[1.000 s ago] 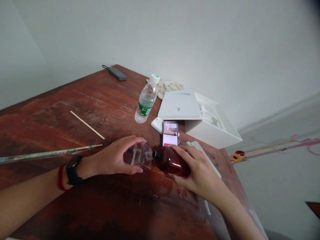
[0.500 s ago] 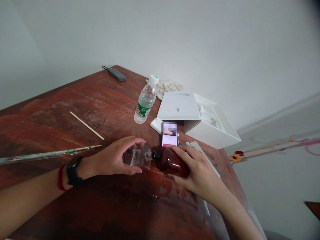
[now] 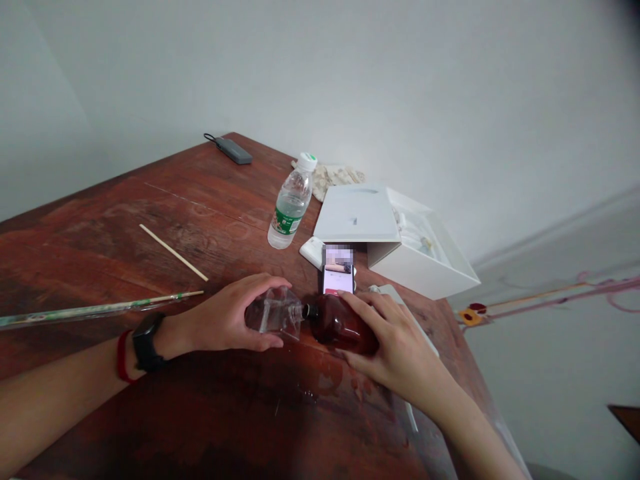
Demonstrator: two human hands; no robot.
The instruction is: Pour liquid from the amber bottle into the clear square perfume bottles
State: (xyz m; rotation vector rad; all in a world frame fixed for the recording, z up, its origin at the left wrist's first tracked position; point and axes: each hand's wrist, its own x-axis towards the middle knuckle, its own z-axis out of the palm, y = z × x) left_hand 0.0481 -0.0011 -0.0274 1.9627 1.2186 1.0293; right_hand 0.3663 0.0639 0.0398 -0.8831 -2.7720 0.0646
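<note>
My left hand (image 3: 235, 313) is wrapped round a clear, angular plastic bottle (image 3: 281, 313) that lies tilted with its neck pointing right. A dark red-brown bottle (image 3: 340, 325) is gripped from the right by my right hand (image 3: 395, 337), its black neck pointing left. The two mouths meet or nearly meet; whether they touch I cannot tell. No cap shows on either one. Just behind the brown bottle, a phone (image 3: 339, 270) with a lit screen leans near a white object (image 3: 313, 252). Small wet drops mark the table in front of the bottles.
A water bottle (image 3: 291, 203) with a green label stands upright behind my hands. To its right is an open white box (image 3: 425, 260). A chopstick (image 3: 173, 252), a wrapped chopstick packet (image 3: 100, 310) and a grey device (image 3: 231, 149) lie on the wooden table (image 3: 210, 413).
Both hands and bottles keep practically the same position. The whole view has shifted very slightly.
</note>
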